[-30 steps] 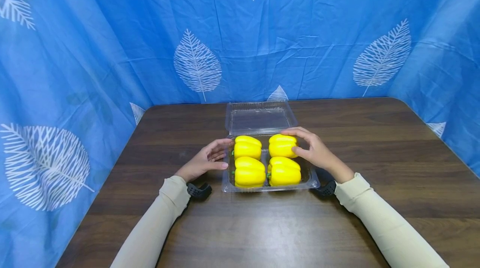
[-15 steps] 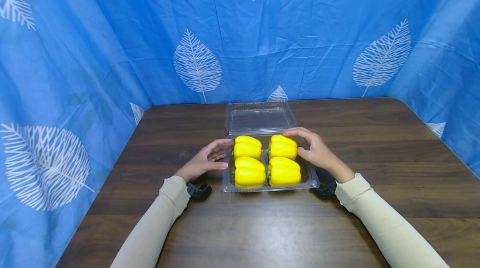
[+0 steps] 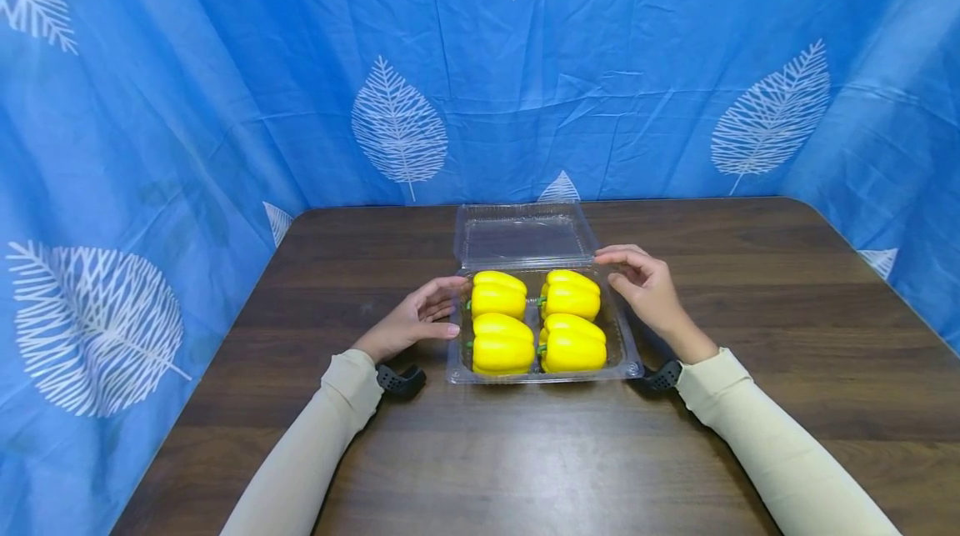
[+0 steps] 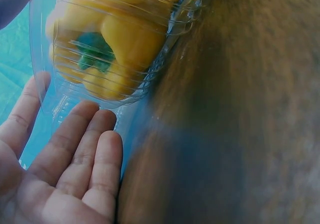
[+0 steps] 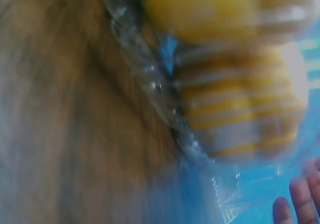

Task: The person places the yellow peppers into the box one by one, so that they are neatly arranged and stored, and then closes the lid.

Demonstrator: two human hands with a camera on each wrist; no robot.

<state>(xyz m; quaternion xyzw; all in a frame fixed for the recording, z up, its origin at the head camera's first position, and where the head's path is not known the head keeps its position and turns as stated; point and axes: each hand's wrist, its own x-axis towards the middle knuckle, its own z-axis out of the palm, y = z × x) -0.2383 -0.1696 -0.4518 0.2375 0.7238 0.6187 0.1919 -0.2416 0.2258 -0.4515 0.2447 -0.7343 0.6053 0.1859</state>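
Note:
Several yellow bell peppers with green stems sit in two rows inside a clear plastic clamshell container. Its hinged lid lies folded back behind the base. At the left side, my left hand rests against the wall with fingers extended; in the left wrist view the fingertips touch or nearly touch the plastic below a bell pepper. My right hand is at the back right corner, apart from the back right bell pepper, fingers loosely bent. The right wrist view is blurred, with only fingertips showing.
A dark wooden table carries the container near its middle. Behind and at the sides hangs a blue curtain with white leaf prints. A black wrist strap is on each arm below the pale sleeves.
My right hand has let go of the back right bell pepper and drawn off to the right, beside the container's edge. My left hand has stayed in place.

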